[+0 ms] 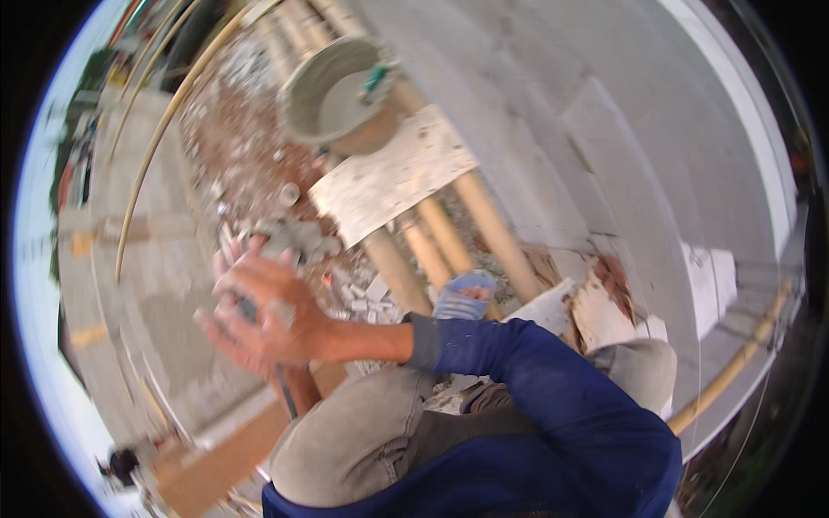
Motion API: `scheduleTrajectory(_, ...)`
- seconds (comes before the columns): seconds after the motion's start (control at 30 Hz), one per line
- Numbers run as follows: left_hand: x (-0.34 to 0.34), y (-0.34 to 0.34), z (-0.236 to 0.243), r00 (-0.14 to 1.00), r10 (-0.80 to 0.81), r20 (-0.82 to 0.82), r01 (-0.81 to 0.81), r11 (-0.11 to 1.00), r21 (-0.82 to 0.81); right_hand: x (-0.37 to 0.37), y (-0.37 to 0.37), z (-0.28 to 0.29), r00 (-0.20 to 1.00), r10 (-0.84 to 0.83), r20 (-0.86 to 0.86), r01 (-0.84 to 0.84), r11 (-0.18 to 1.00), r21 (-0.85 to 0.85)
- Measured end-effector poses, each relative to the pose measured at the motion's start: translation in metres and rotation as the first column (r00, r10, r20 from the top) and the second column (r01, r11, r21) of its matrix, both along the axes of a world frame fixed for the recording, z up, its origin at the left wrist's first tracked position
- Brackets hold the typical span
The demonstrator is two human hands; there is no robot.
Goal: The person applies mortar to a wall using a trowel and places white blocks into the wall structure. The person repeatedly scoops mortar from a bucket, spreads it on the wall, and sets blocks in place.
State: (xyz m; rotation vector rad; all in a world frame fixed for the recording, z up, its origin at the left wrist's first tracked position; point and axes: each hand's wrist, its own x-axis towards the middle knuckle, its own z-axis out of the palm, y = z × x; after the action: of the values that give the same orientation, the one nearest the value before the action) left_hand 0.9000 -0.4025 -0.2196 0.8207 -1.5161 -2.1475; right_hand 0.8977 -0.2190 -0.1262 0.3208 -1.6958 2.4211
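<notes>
My two hands are together in front of my left knee, blurred by motion. My right hand [276, 302], with pale grey smears on its back, is closed and lies over my left hand [235, 347], which is mostly covered. A small dark piece [248, 309] shows between the fingers; its kind is hidden. Just past the fingertips is a lumpy grey mass [298, 239] like wet mortar; I cannot tell whether it touches the hands. Farther off, a round bucket [324, 129] of grey mix stands beside a pale board [397, 173], with a green-handled tool [375, 79] at its rim.
Bamboo poles [445, 233] run under the board, and my sandalled foot [466, 295] rests on them. A grey block wall [561, 129] rises at the right. Rubble [250, 164] covers the ground at the left, beside a curved bamboo strip [164, 129]. A brown plank [220, 457] lies lower left.
</notes>
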Motion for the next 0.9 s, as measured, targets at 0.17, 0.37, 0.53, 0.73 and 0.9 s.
scheduleTrajectory(0.17, -0.064, 0.103, 0.097, 0.957, -0.281, -0.070, 0.224, 0.873, -0.433, -0.029, 0.087, 0.066, 0.894, 0.096, -0.438, 0.066, 0.938, 0.340)
scheduleTrajectory(0.37, -0.081, 0.229, 0.183, 0.711, -0.685, -0.156, 0.450, 0.615, -0.648, -0.023, 0.149, 0.099, 0.512, -0.574, -0.639, 0.803, 0.583, 0.119)
scheduleTrajectory(0.53, -0.066, 0.301, 0.245, 0.411, -0.898, -0.158, 0.589, 0.393, -0.706, -0.015, 0.186, 0.151, 0.814, -0.561, -0.150, 0.528, 0.823, -0.209)
scheduleTrajectory(0.73, -0.028, 0.396, 0.253, -0.037, -0.991, -0.127, 0.882, 0.028, -0.471, 0.087, 0.309, 0.136, 0.771, -0.633, 0.072, 0.636, 0.771, -0.033)
scheduleTrajectory(0.9, -0.007, 0.425, 0.205, -0.328, -0.934, -0.145, 0.944, -0.330, -0.012, 0.180, 0.352, 0.111, 0.685, -0.723, 0.085, 0.555, 0.595, 0.581)
